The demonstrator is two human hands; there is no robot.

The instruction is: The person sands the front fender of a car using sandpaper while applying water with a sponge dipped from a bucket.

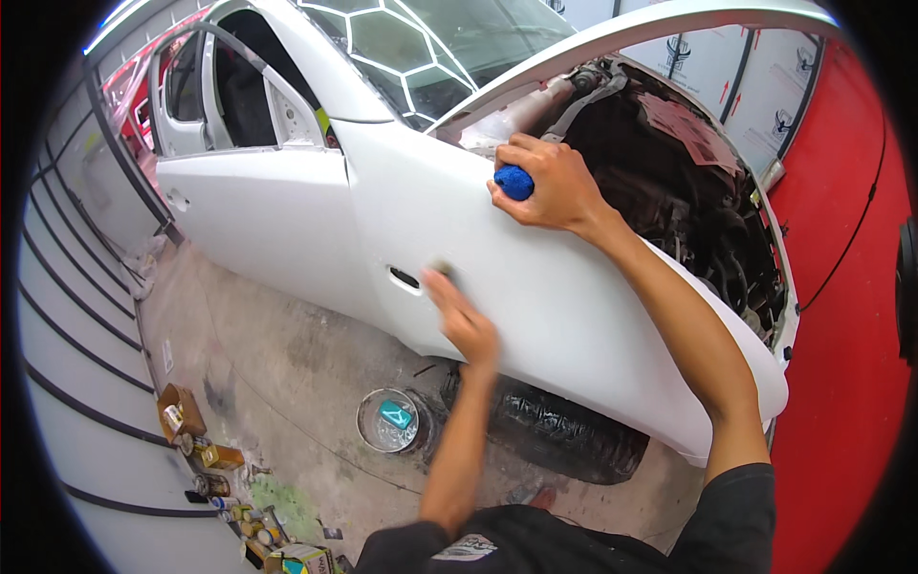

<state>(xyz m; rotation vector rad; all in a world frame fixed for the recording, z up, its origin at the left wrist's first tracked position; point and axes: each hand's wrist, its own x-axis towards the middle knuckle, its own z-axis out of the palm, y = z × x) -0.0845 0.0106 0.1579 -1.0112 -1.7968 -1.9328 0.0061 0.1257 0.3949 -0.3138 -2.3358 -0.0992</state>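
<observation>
My right hand (555, 187) is closed round a bright blue, rough-textured wad, a cloth or a sponge (514, 182), at the upper edge of a white car's front fender (459, 206), beside the engine bay. Lower on the same fender, my left hand (466, 325) is blurred by motion, its fingers together against the panel. A small olive-grey thing (443, 271), too smeared to name, shows at its fingertips. Just left of these fingers is a dark oblong slot (404, 278) in the fender.
A round bucket (360, 421) with a turquoise block (395, 413) in it stands on the concrete floor beside the plastic-covered wheel (574, 430). The raised hood (660, 24) arches over the engine bay (660, 182). Cans and boxes (253, 526) line the left wall; a red wall (841, 287) is right.
</observation>
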